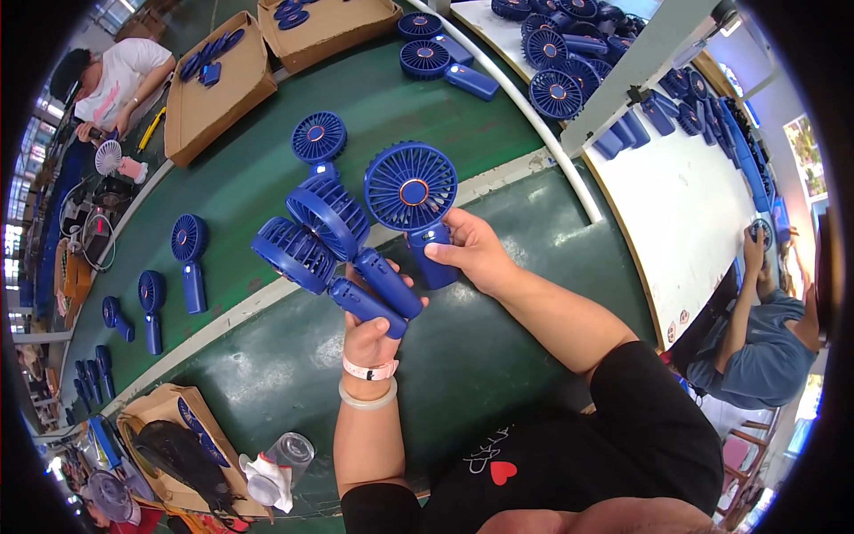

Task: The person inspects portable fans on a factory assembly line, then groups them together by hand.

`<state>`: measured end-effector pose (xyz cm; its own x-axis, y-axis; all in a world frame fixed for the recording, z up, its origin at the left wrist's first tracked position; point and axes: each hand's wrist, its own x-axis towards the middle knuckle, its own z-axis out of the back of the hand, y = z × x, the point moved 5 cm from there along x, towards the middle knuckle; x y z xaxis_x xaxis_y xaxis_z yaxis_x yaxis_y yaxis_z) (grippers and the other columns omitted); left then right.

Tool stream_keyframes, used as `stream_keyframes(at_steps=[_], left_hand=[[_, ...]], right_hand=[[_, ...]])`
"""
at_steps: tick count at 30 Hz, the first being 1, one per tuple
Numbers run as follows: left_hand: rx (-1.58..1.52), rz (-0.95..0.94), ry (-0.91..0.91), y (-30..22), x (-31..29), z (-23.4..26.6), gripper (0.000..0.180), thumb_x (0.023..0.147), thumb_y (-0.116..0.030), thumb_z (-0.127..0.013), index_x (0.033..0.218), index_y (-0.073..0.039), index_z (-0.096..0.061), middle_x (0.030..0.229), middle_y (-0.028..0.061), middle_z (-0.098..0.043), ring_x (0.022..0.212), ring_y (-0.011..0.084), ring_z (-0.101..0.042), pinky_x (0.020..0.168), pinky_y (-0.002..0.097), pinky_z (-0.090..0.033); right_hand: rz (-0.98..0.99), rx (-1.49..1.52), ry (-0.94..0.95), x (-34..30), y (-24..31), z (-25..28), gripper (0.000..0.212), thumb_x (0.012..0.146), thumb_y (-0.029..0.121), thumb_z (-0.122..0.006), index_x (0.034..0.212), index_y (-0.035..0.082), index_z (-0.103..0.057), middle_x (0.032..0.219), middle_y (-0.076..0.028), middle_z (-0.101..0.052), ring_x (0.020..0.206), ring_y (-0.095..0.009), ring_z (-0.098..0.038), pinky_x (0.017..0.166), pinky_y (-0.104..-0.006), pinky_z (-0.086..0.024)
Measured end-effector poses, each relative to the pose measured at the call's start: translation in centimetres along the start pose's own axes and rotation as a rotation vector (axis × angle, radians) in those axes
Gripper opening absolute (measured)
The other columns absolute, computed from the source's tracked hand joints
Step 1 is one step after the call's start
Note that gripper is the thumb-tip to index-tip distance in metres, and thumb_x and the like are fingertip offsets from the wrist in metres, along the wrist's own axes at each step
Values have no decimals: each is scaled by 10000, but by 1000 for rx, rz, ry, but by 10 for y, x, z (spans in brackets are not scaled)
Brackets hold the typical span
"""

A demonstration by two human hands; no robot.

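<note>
My left hand (372, 327) is closed round the handles of two dark blue handheld fans, a nearer fan (298, 258) and a second fan (336, 218) beside it, their round heads tilted up to the left. A pale band and a bangle circle that wrist. In my right hand (471, 254) is another blue handheld fan (411, 191), upright, gripped by its handle with the thumb across the front near the button. Its grille and orange-ringed centre face me. Just beyond the held fans, one more blue fan (318, 138) lies on the green belt; its lower handle is hidden.
Several blue fans (187, 245) lie along the green belt (240, 178) at left. Cardboard trays (218, 107) stand at the far side. A white table (645, 214) with heaped fans is at right. Co-workers sit far left and right. A clear cup (294, 452) stands near my left arm.
</note>
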<state>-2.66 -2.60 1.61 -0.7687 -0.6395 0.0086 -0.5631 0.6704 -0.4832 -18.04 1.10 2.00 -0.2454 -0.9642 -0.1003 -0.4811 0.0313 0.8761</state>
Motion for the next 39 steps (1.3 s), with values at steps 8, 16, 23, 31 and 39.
stream_keyframes(at_steps=[8,16,23,31,39], left_hand=[[29,14,-24,-2,-1,-1,842,623,-56,-703,1340,-118,-267,1204,104,-413,1112,266,-466,881,513,-459],[116,-15,-48,-2,2,-7,830,611,-61,-705,1326,-101,-284,1305,127,-365,1158,305,-442,895,519,-446],[157,57,61,3,-4,-2,819,605,-87,-700,1327,-96,-313,1304,132,-383,1147,340,-454,889,531,-434],[154,26,51,2,-6,9,794,606,-64,-705,1314,-119,-349,1322,96,-376,1219,315,-376,928,535,-396],[163,16,22,1,-7,2,801,615,-72,-718,1319,-120,-339,1324,99,-378,1215,316,-382,926,523,-399]], right_hand=[[19,24,13,-1,3,-5,392,793,-12,-587,1167,8,-471,1042,-51,-596,927,-97,-568,834,-255,-450],[134,-133,-9,-6,-1,-10,495,816,34,-598,1260,-13,-383,1067,-56,-553,962,-115,-544,846,-275,-455],[345,-438,266,-12,14,-19,526,843,114,-597,1305,-9,-377,1274,-123,-388,1136,-217,-446,914,-338,-398],[373,-322,294,-11,13,-19,513,844,165,-604,1306,45,-417,1276,-112,-380,1149,-201,-401,918,-316,-370],[365,-311,261,-11,11,-20,514,837,172,-614,1300,46,-430,1140,-60,-402,995,-140,-423,844,-260,-386]])
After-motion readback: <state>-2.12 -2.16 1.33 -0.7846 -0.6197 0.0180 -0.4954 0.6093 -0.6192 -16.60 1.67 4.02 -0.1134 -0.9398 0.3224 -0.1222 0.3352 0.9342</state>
